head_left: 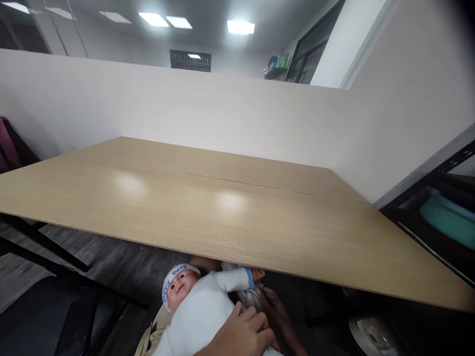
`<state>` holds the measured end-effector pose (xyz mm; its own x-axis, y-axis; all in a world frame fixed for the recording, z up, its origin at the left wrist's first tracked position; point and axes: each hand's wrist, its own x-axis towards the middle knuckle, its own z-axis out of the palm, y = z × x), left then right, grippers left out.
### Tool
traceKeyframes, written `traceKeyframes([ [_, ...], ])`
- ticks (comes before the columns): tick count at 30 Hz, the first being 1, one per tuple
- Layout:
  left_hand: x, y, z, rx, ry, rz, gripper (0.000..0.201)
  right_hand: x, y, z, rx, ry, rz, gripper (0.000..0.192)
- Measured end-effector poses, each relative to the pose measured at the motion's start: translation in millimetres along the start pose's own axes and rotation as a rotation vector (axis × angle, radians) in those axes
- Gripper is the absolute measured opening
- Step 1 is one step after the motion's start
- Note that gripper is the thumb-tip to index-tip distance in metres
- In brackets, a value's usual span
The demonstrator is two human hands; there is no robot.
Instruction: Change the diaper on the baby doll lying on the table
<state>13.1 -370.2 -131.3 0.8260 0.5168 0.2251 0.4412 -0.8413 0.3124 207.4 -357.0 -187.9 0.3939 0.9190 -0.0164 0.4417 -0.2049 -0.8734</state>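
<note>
A baby doll (202,309) in a white outfit with blue cuffs lies on its back below the table's front edge. Its white cap (181,271) carries blue lettering, and its head points left. My left hand (243,329) rests on the doll's body with curled fingers pressed against the white clothing. Just beyond, in shadow, is my right hand (273,304), near the doll's cuffed arm. Its fingers are bent beside a crumpled greyish cloth (248,298); what they hold is hidden. The doll's lower body is out of frame.
A wide wooden table (208,217) spans the view above the doll. At left stands a dark chair (48,316). On the right, a black rack (438,198) bears a teal item (451,217). A rounded pale object (371,336) sits low under the table.
</note>
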Motion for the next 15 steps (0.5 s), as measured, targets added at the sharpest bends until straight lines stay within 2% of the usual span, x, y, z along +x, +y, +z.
traceKeyframes([
  [3, -5.4, 0.0, 6.0, 0.039, 0.079, 0.055, 0.018, -0.2, 16.2, -9.7, -0.039, 0.027, -0.098, 0.043],
  [6, -11.1, 0.7, 13.8, 0.090, 0.116, 0.130, 0.016, -12.9, 6.4, -27.5, -0.148, 0.019, -0.372, 0.053],
  [8, -16.7, 0.6, 20.3, 0.131, 0.110, 0.167, 0.013, -19.4, -14.3, -30.5, -0.263, -0.116, -0.580, 0.051],
  [11, -27.1, -1.1, 26.6, 0.125, 0.097, 0.164, 0.010, -17.7, -54.9, -17.1, -0.396, -0.476, -0.754, 0.047],
  [13, -33.7, -2.6, 27.9, 0.091, 0.130, 0.164, 0.009, -10.7, -81.0, -0.9, -0.444, -0.657, -0.749, 0.055],
  [15, -40.7, -4.0, 27.5, 0.053, 0.181, 0.158, 0.014, -3.7, -102.7, 15.9, -0.478, -0.711, -0.675, 0.061],
])
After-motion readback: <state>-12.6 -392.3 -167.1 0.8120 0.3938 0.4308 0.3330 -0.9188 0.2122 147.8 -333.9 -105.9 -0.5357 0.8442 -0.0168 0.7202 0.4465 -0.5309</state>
